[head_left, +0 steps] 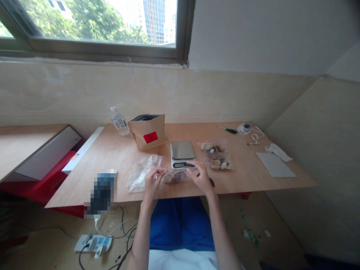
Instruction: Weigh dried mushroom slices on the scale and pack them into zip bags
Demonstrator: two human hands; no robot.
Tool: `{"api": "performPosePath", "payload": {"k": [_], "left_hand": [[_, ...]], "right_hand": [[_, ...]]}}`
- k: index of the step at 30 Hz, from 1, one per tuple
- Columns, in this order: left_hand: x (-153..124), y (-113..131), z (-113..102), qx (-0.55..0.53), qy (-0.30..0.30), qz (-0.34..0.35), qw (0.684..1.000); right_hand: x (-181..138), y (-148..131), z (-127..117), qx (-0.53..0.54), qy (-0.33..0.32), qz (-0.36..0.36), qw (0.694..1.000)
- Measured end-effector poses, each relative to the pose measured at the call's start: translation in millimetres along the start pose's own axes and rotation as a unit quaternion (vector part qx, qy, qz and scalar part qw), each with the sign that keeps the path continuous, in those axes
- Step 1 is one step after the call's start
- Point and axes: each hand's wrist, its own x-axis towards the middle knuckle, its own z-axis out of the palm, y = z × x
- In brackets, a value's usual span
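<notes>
A clear zip bag (176, 176) with dark, dried-looking pieces in it lies at the table's front edge, just before a kitchen scale (182, 150). My left hand (153, 182) pinches its upper left corner. At the bag's right end, my right hand (201, 177) has thumb and fingers on the top edge, close to the scale's display. Empty clear plastic bags (139, 174) are spread beside my left hand. Right of the scale lie two filled zip bags, one with pale and dark pieces (213, 146), the other with pale slices (218, 162).
Behind the plastic bags stands an open brown paper pouch (147, 135) with a red label, and a water bottle (120, 122). A screwdriver (229, 130), a white camera (244, 128) with its cable, and a white sheet (275, 165) are at the right. A pixelated dark object (101, 193) lies front left.
</notes>
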Motion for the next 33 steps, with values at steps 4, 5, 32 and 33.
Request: {"api": "performPosePath", "payload": {"k": [4,5,32,33], "left_hand": [[1,9,1,0.023,-0.026,0.043,0.998],[1,10,1,0.028,-0.030,0.048,0.998],[-1,-2,5,0.088,-0.036,0.071,0.993],[-1,-1,4,0.089,-0.039,0.073,0.993]], "right_hand": [[16,-31,4,-0.114,-0.104,-0.092,0.984],[20,-36,7,-0.129,-0.134,-0.107,0.977],[27,-20,26,-0.287,-0.201,-0.183,0.919],[26,-19,27,-0.286,-0.197,-0.183,0.920]]}}
